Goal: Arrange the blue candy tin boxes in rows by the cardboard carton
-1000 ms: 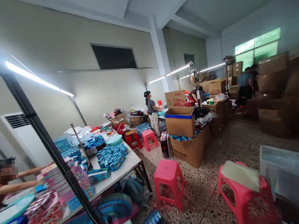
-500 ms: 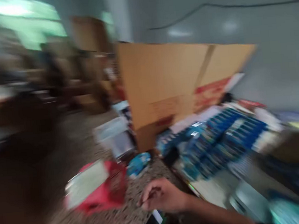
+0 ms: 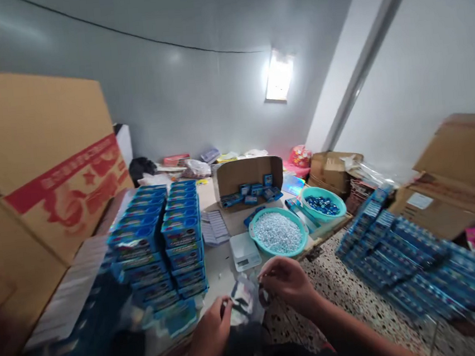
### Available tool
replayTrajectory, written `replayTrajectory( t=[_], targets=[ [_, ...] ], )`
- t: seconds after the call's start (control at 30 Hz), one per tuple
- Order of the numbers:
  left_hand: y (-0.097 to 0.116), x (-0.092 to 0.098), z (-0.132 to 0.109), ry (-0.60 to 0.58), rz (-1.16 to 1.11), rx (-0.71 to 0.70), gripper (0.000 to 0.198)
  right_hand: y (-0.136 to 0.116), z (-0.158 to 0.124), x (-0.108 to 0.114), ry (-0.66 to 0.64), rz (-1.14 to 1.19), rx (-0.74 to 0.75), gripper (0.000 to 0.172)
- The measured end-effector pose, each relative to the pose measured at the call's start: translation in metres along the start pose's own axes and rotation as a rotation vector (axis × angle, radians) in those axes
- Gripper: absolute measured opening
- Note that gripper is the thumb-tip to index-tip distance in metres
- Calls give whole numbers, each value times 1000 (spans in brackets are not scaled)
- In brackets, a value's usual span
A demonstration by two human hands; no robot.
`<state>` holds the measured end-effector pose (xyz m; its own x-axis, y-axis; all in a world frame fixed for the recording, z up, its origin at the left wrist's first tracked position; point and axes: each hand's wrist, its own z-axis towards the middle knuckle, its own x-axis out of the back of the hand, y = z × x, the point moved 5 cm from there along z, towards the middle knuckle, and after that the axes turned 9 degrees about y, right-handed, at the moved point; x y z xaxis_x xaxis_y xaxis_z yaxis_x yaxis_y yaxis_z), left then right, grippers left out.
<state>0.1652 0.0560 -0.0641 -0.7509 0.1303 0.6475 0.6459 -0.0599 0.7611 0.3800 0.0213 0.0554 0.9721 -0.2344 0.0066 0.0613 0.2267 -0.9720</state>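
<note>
A crumpled clear plastic bag (image 3: 249, 299) with a dark and white print hangs between my hands at the table's front edge. My left hand (image 3: 212, 328) is closed, pinching the bag's left side between thumb and fingers. On the bag's other side my right hand (image 3: 290, 285) has its fingers curled in on the plastic edge. Just beyond them lies a small white scale (image 3: 245, 251). Beside the scale stands a turquoise basin (image 3: 252, 233) full of small pale pieces.
Tall stacks of blue boxes (image 3: 182, 233) stand at left, near a big cardboard carton (image 3: 39, 130). Behind are an open box (image 3: 247, 171) with small blue packets and a second basin (image 3: 341, 204) of dark blue pieces. Many blue packs (image 3: 413, 256) are piled at right.
My view has swung right, from the floor with a red bag to the table and wall. One hand was over the floor; now both are at the plastic bag.
</note>
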Motion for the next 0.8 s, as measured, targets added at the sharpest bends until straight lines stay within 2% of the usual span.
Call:
replayTrajectory(
  t=[0.1,0.2,0.27,0.3,0.37,0.43,0.5,0.6,0.7,0.8],
  targets=[
    [24,-31,84,88,52,60,30,4,10,52,160,-3,2,23],
    [34,-54,158,215,68,168,24,25,19,92,284,24,-2,23],
    [38,-59,188,295,61,222,23,50,33,112,354,34,-34,26],
    [40,-60,194,342,55,238,25,64,43,119,368,34,-56,28],
    [44,-57,191,441,46,236,35,90,71,125,321,42,-103,31],
    [52,-53,172,531,28,166,50,106,103,119,178,71,-119,30],
    [69,-45,149,561,-43,-11,58,107,135,104,2,84,-87,27],
    [94,-29,127,443,-216,-71,56,91,172,68,-232,24,-9,37],
    [117,1,126,441,-242,-81,57,61,189,22,-456,-87,111,51],
    [124,38,129,470,-127,-137,49,37,184,-21,-622,-159,182,60]
  ],
)
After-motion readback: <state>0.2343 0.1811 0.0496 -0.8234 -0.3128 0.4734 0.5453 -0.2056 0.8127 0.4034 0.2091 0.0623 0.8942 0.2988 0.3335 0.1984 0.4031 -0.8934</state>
